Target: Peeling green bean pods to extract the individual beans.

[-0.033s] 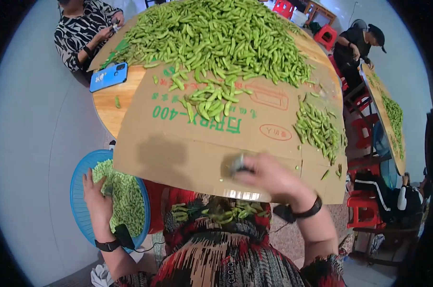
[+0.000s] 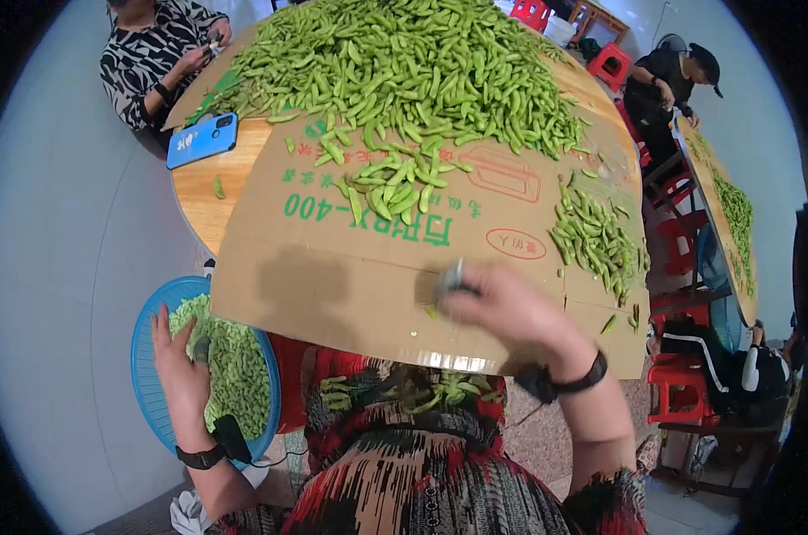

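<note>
My left hand (image 2: 181,370) is open over a blue plastic basket (image 2: 143,383) of shelled green beans (image 2: 243,379); its fingers are spread and a dark covering sits on the thumb. Above the near part of a cardboard sheet (image 2: 368,285), my right hand (image 2: 507,308) is smeared by motion. Something grey and dark shows at its fingertips; whether it grips anything cannot be made out. A small cluster of bean pods (image 2: 395,187) lies ahead of it, and a second group of pods (image 2: 593,239) is to its right. Several pods or husks (image 2: 453,390) rest on my lap.
A big heap of bean pods (image 2: 422,71) covers the far part of the round wooden table (image 2: 210,192). A blue phone (image 2: 202,141) lies at its left edge. One person (image 2: 154,58) sits at the far left; others work at a table (image 2: 703,169) on the right, near red stools (image 2: 680,392).
My right hand has shifted slightly away from me and to the right. The fingers of my left hand have moved a little over the basket.
</note>
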Demonstrator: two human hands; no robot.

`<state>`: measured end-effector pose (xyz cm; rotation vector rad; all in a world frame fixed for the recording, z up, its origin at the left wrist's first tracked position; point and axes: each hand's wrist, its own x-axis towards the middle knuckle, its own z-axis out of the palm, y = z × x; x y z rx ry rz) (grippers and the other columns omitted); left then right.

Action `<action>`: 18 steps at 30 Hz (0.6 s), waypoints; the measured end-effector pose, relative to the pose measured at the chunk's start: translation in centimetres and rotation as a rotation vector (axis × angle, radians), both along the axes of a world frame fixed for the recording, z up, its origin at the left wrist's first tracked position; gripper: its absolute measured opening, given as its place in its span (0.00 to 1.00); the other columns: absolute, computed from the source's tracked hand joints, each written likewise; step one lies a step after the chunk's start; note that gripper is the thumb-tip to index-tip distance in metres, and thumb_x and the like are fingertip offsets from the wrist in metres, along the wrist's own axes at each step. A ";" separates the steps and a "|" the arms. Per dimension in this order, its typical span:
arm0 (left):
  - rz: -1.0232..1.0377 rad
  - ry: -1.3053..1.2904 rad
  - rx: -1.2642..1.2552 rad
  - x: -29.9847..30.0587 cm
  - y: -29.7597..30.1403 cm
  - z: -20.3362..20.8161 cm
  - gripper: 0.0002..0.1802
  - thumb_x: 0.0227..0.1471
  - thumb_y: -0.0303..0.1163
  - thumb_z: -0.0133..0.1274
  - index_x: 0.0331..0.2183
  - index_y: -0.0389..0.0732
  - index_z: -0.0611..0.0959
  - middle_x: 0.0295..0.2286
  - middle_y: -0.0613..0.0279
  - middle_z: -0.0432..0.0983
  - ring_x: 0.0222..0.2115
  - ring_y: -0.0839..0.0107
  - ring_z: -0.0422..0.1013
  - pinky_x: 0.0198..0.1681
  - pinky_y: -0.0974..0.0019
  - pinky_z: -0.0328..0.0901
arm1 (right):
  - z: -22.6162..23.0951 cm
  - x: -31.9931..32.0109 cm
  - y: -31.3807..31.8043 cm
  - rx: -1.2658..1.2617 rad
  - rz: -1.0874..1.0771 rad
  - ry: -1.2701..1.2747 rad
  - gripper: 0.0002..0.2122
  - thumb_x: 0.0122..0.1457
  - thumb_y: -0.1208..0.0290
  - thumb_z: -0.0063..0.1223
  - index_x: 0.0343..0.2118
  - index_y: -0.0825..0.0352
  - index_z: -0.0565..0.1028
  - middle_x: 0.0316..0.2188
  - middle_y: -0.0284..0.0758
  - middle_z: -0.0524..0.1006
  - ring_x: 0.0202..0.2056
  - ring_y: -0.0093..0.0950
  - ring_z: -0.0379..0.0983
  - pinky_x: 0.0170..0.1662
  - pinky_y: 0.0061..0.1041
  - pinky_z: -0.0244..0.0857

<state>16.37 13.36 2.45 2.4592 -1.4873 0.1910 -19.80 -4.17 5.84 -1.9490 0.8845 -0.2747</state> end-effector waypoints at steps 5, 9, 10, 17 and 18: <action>-0.579 0.385 -0.029 -4.8 -10.7 5.2 0.22 0.42 0.22 0.52 0.44 0.40 0.75 0.51 0.47 0.61 0.53 0.52 0.59 0.53 0.61 0.56 | -4.0 -1.9 -14.4 -0.488 -0.594 0.218 0.13 0.51 0.66 0.47 0.34 0.72 0.72 0.29 0.51 0.75 0.33 0.46 0.72 0.38 0.39 0.66; -0.719 0.480 -0.003 -5.3 -23.0 3.1 0.28 0.50 0.38 0.49 0.53 0.42 0.65 0.51 0.43 0.60 0.53 0.51 0.57 0.53 0.63 0.56 | -5.3 -0.5 -20.1 -0.600 -0.866 0.239 0.18 0.51 0.65 0.48 0.36 0.78 0.67 0.30 0.55 0.74 0.36 0.49 0.71 0.40 0.41 0.66; -0.683 0.371 -0.026 -4.3 -25.8 1.3 0.31 0.51 0.43 0.48 0.54 0.41 0.63 0.52 0.43 0.59 0.54 0.51 0.56 0.54 0.63 0.55 | -5.6 1.2 -19.9 -0.643 -0.824 0.238 0.17 0.52 0.65 0.47 0.35 0.77 0.67 0.30 0.55 0.74 0.35 0.49 0.71 0.40 0.41 0.65; -0.750 0.202 0.195 -13.7 -27.5 -2.9 0.34 0.54 0.45 0.39 0.57 0.38 0.54 0.57 0.45 0.46 0.60 0.51 0.41 0.58 0.39 0.37 | -4.5 3.1 -14.1 -0.648 -0.418 0.359 0.11 0.52 0.70 0.48 0.33 0.72 0.67 0.27 0.54 0.73 0.33 0.50 0.70 0.37 0.44 0.63; -0.718 0.171 0.221 -15.1 -26.2 -2.6 0.35 0.53 0.45 0.41 0.57 0.38 0.54 0.57 0.45 0.46 0.60 0.51 0.41 0.58 0.39 0.36 | -4.5 2.8 -13.2 -0.626 -0.381 0.391 0.10 0.51 0.71 0.45 0.33 0.73 0.67 0.28 0.53 0.74 0.33 0.49 0.71 0.37 0.44 0.64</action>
